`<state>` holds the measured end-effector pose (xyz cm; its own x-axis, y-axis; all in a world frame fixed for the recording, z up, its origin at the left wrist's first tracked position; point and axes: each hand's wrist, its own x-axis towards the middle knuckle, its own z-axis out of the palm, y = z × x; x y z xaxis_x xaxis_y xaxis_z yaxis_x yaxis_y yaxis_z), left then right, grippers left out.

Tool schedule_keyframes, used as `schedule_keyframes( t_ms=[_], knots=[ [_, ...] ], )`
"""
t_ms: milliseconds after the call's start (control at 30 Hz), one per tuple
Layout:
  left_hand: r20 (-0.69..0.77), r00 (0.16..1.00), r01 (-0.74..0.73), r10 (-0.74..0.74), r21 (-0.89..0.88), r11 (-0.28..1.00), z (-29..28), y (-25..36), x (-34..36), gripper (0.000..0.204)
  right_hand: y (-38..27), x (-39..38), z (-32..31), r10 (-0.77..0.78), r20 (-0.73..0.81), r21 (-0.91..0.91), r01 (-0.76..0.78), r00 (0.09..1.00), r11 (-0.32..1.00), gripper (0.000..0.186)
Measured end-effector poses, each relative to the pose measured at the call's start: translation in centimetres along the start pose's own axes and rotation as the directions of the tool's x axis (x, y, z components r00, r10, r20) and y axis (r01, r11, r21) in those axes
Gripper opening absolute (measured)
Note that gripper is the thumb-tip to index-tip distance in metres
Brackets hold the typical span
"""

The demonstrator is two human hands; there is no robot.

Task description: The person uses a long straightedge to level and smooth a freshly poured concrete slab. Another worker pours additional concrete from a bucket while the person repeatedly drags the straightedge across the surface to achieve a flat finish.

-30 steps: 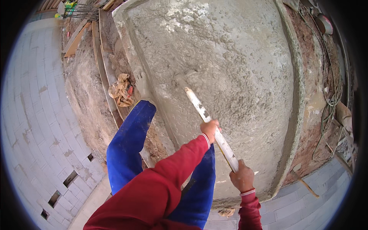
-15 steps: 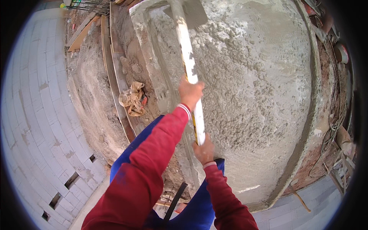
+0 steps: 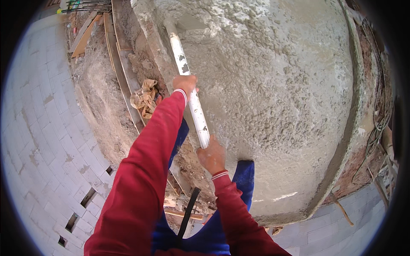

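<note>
My left hand [image 3: 185, 82] grips a long white, chipped handle [image 3: 196, 114] around its middle. My right hand [image 3: 211, 155] is closed around its lower end. The flat grey blade [image 3: 190, 24] of this shovel-like tool lies in wet, lumpy concrete [image 3: 277, 89] near the slab's upper left edge, coated in it and partly hidden. My legs in blue trousers [image 3: 244, 183] show below my arms, at the slab's lower left side.
Left of the slab are a crumpled brown bag [image 3: 145, 98], wooden boards [image 3: 85, 34], rough dirt and a grey paved surface [image 3: 51, 141] with small square openings. Cables [image 3: 380, 123] lie along the right side beyond the raised slab rim [image 3: 354, 102].
The tool has swung from the slab's middle up and left to the upper edge. Over the last half second its blade has shifted left and sunk into the concrete, both hands moving left with it.
</note>
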<state>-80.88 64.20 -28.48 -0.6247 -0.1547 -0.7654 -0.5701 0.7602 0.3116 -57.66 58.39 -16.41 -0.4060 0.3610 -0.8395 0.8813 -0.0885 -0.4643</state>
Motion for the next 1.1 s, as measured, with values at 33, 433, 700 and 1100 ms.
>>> schedule_keyframes(
  t_ms=[33,433,700,1100],
  knots=[
    [0.003,1.0,0.025,-0.025,-0.037,0.999,0.8,-3.2,-1.1,0.016,2.4,-1.8,-0.5,-0.003,0.001,-0.024,0.003,1.0,1.0,0.049],
    [0.439,0.895,0.258,-0.082,-0.358,0.897,1.1,-27.5,-29.9,0.031,22.1,-17.0,-4.9,0.105,0.374,0.497,-0.295,0.921,0.816,0.066],
    [0.41,0.888,0.214,-0.207,0.03,0.976,-1.4,-31.0,-36.4,0.039,10.4,9.1,-0.4,0.079,0.198,0.584,-0.183,0.977,0.791,0.054],
    [0.318,0.924,-0.127,0.211,-0.265,0.956,-5.6,-11.3,-5.9,0.037,-26.4,30.5,-6.2,-0.197,-0.154,0.631,0.25,0.968,0.735,0.021]
  ],
)
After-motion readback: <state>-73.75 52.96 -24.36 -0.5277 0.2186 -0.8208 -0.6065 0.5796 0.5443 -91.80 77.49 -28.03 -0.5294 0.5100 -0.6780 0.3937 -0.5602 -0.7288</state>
